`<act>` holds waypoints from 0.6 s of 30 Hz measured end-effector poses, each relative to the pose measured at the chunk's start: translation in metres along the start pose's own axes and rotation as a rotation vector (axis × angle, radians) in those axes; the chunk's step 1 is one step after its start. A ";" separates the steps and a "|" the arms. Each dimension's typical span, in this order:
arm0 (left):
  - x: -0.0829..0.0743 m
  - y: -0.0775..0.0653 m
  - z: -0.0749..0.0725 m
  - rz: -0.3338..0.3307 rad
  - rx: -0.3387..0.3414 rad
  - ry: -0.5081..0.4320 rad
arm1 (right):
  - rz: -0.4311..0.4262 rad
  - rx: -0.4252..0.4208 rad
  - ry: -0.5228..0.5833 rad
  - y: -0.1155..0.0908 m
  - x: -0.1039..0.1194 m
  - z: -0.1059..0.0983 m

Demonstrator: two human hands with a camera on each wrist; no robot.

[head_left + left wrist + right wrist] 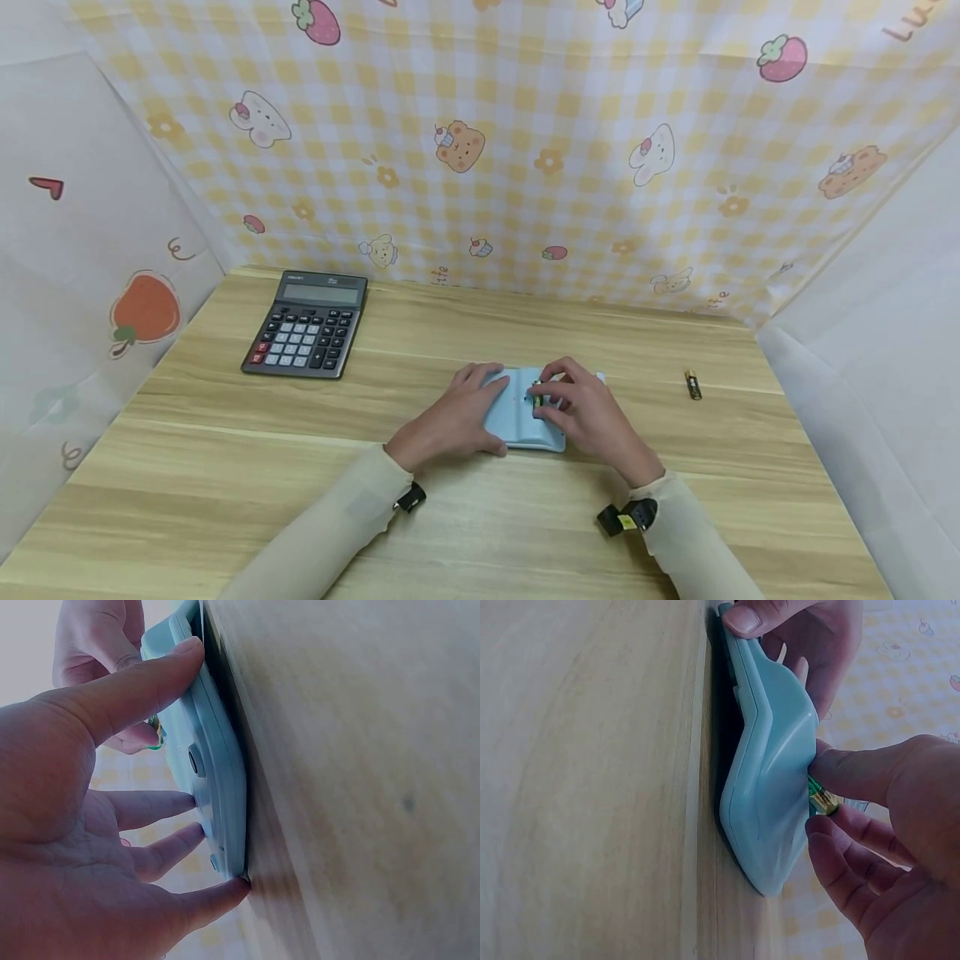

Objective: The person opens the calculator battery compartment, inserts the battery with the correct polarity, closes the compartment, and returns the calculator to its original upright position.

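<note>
A light blue plastic device, perhaps a calculator lying face down, rests on the table. My left hand holds it by its left part, the thumb on the near edge and the fingers spread over the far part. In the left wrist view, fingertips touch its casing. My right hand pinches a small green-and-gold battery between thumb and fingers at the device's back. The battery stands at a recess there; how far it sits inside is hidden by the fingers and casing.
A second battery lies on the table to the right. A dark grey desk calculator lies at the back left. Behind the wooden table hangs a yellow checked cloth, with pale sheets at both sides.
</note>
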State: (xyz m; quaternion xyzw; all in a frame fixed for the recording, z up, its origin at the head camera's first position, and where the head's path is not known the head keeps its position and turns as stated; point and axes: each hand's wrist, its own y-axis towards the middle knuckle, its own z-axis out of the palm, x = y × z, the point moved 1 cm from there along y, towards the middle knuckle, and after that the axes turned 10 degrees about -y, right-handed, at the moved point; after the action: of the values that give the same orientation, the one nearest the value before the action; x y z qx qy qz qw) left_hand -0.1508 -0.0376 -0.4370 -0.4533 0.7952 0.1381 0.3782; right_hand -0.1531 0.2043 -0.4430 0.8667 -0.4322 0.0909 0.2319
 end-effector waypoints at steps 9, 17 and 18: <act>-0.002 0.000 0.000 -0.005 0.002 0.008 | 0.046 0.031 0.037 -0.001 0.000 -0.005; -0.007 0.000 -0.002 -0.035 0.004 0.001 | 0.172 0.056 0.031 -0.001 -0.003 -0.005; -0.009 0.000 -0.002 -0.040 0.003 -0.001 | 0.183 0.054 0.033 0.000 -0.003 -0.005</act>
State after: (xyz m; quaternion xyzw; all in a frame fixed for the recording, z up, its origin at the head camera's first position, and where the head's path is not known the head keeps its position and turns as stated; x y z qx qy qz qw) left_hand -0.1488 -0.0337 -0.4295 -0.4682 0.7862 0.1294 0.3820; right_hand -0.1545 0.2093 -0.4398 0.8280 -0.5029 0.1378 0.2062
